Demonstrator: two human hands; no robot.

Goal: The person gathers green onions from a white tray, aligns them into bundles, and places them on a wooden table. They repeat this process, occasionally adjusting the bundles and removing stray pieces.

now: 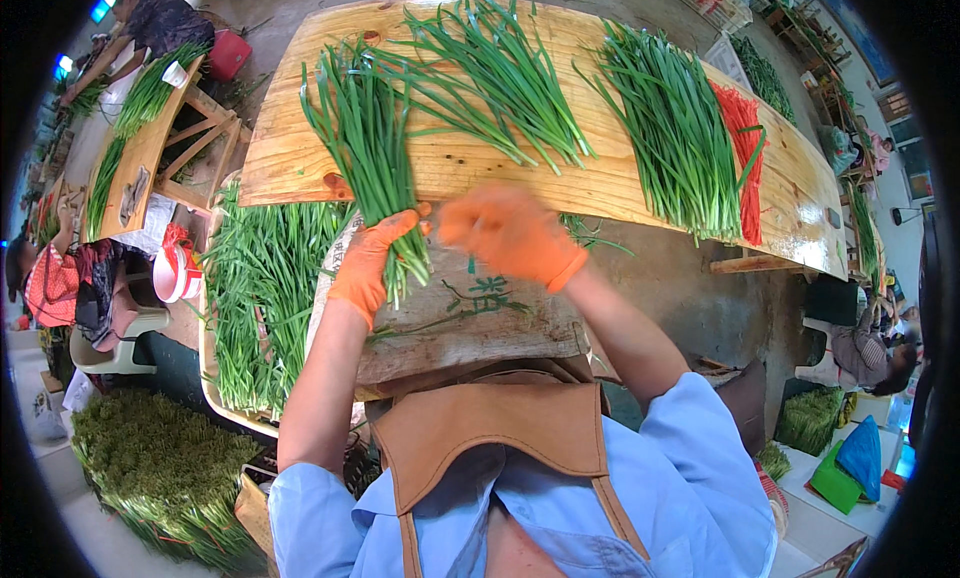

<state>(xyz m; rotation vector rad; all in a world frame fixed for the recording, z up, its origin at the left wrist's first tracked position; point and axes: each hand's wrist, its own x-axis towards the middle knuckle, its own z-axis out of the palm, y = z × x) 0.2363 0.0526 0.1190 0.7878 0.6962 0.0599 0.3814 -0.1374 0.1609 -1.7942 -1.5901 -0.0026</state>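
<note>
An orange glove covers my left hand (367,266), which is closed around a bunch of garlic chives (367,142) near its pale cut ends. The bunch's leaf tips rest on the wooden table (450,180) before me. My right hand (514,233), gloved alike, is motion-blurred just right of the bunch's stems; whether it pinches anything cannot be made out. Farther back on the boards lies a loose spread of chives (502,82). To the right is a thicker pile of chives (667,135), beside a bundle of red ties (742,150).
At my left, a tray (204,368) holds many more chives. A printed sack (420,315) covers the surface before my lap. Bundled chives (165,465) stand on the floor at lower left, below a white bucket (177,274). Other people work at tables on both sides.
</note>
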